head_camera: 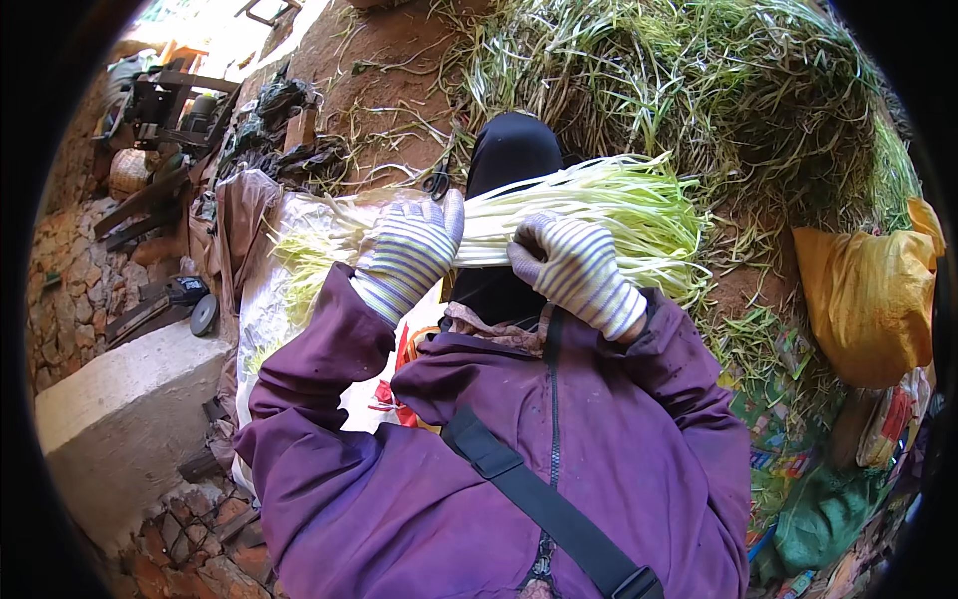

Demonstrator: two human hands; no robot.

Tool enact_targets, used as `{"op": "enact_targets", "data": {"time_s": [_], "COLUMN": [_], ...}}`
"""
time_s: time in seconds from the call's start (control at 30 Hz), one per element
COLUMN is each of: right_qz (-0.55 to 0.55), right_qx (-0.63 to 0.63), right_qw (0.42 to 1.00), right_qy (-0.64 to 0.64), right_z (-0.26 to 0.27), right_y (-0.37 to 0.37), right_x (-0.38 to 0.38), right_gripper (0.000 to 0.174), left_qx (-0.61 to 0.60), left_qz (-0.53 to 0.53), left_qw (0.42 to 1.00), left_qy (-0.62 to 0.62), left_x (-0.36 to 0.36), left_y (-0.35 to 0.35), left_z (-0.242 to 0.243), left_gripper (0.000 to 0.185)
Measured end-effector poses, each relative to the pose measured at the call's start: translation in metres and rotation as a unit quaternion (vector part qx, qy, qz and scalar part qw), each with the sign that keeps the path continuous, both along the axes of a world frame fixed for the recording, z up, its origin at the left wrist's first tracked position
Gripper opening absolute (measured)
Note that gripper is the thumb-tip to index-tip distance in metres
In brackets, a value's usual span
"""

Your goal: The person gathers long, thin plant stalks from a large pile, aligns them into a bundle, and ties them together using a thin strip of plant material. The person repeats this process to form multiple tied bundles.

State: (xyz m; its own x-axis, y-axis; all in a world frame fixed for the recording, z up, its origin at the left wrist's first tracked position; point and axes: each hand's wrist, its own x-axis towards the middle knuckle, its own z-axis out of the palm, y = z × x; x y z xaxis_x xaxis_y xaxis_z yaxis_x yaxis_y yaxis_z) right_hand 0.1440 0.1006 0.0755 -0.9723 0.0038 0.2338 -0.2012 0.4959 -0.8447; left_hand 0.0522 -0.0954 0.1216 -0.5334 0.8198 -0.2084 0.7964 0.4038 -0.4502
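Note:
A thick bundle of pale stalks with yellow-green leafy ends [621, 217] lies crosswise over my dark-trousered knee [513, 150]. My left hand [415, 247], in a striped knit glove, is closed around the bundle's left part. In a matching glove, my right hand [572, 266] rests against the front of the bundle with its fingers curled; whether it grips any stalks cannot be told. Black-handled scissors [436, 182] lie just beyond my left hand. More pale leafy stalks [299, 254] are on a white plastic sheet [262, 299] to the left.
A large heap of green and withered stalks [658, 82] lies beyond, at the right. A yellow sack [868, 299] and a green bag [823, 517] are at the right. To the left are a concrete block [135, 389], a grey disc [203, 314] and wooden pieces [142, 202].

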Motion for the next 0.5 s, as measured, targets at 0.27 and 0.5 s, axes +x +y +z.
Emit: {"op": "enact_targets", "data": {"time_s": [0.27, 0.5], "right_qz": [0.054, 0.355], "right_qx": [-0.119, -0.231], "right_qw": [0.991, 0.905], "right_qy": [-0.022, -0.028], "right_z": [0.016, 0.029], "right_y": [-0.025, -0.068], "right_x": [0.008, 0.03], "right_gripper": [0.012, 0.015], "left_qx": [-0.005, 0.05], "left_qz": [-0.037, -0.088], "left_qw": [0.999, 0.993], "left_qy": [0.026, 0.065], "left_x": [0.003, -0.004], "left_y": [0.007, -0.003], "left_z": [0.006, -0.008], "left_gripper": [0.046, 0.047]}}
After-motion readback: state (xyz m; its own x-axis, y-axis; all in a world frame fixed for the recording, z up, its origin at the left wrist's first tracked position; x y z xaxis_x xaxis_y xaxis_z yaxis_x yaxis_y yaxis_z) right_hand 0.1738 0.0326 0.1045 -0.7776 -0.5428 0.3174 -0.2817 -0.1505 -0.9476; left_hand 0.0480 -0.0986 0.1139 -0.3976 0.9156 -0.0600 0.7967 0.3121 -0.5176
